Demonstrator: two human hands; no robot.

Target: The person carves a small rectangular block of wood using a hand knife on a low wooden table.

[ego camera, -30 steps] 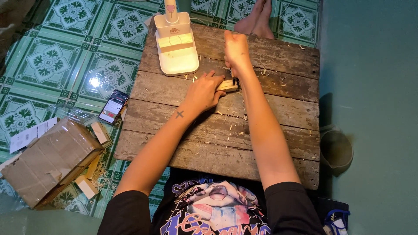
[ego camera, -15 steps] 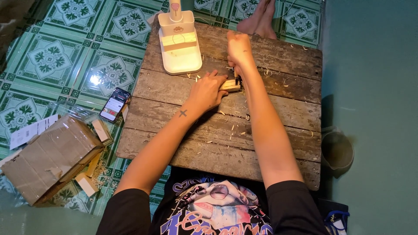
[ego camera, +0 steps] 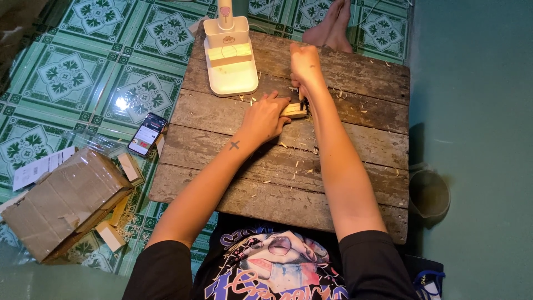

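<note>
Sitting on the floor behind a low table of rough grey planks [ego camera: 344, 161], a person in a black printed shirt works a small pale block of wood [ego camera: 294, 110] near the middle of the far half of the boards. Their left hand [ego camera: 265, 116], forearm marked with a small cross tattoo, presses down on the block with curled fingers that pin it flat against the table. Their right hand [ego camera: 304, 65] is closed in a fist around a short dark-tipped carving tool [ego camera: 301, 102], held upright with its tip touching the block's right end. Pale wood shavings [ego camera: 304, 162] lie scattered across the boards around and in front of both hands, which suggests a fair amount of cutting is already done; the block still looks squarish and plain from here, so most of the shaping seems left, though its surface is too small to read clearly. Just beyond the left hand stands a white desk lamp [ego camera: 230, 53] on a flat base, resting on the table's far edge. Bare feet [ego camera: 333, 25] show past the table's far side. On the green patterned floor tiles to the left lie a phone [ego camera: 147, 134] with its screen lit, a taped cardboard box [ego camera: 64, 203], and a few more small pale wood blocks [ego camera: 111, 236] beside it.
</note>
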